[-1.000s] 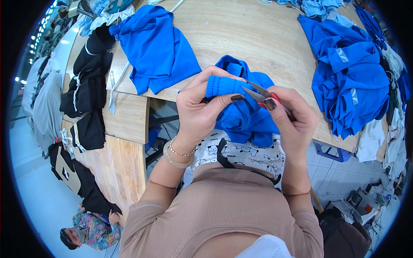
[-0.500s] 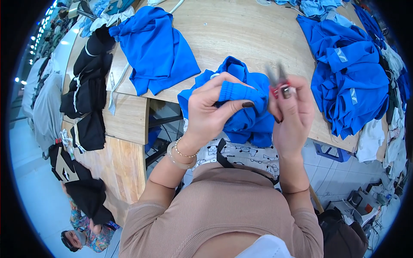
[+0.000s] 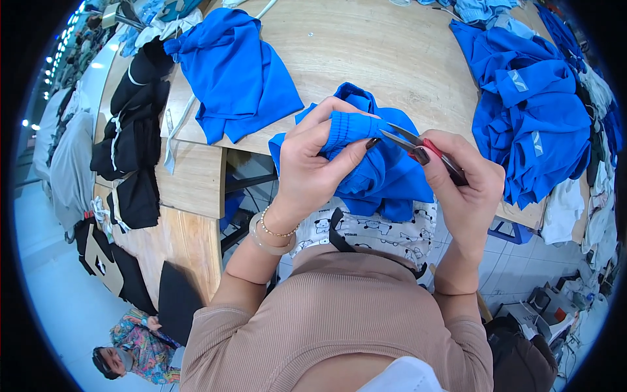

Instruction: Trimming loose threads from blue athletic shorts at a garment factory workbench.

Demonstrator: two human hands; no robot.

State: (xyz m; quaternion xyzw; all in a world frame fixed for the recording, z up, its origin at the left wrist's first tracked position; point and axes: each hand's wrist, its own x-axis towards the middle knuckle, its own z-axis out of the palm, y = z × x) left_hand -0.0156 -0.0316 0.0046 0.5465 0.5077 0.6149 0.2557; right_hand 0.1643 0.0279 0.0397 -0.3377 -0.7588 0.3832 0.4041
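My left hand (image 3: 310,153) pinches the gathered elastic edge of a blue garment (image 3: 392,173), whose cloth hangs over the table's front edge and toward my lap. In my right hand (image 3: 464,176) is a pair of thread snips (image 3: 413,140) with red on the grip. Their two blades are apart and point left, the tips at the elastic edge beside my left thumb. Whether a thread lies between the blades is too small to tell.
A blue garment (image 3: 238,75) lies on the wooden table (image 3: 366,46) at the far left. Stacked blue garments (image 3: 522,117) cover the right side. Tied black bundles (image 3: 130,137) line the left edge. A person in a patterned top (image 3: 140,346) handles black cloth at lower left.
My right hand has turned, bringing the snips' blades from pointing up to pointing left at the elastic edge. My left hand has shifted slightly left. The co-worker's black cloth has moved.
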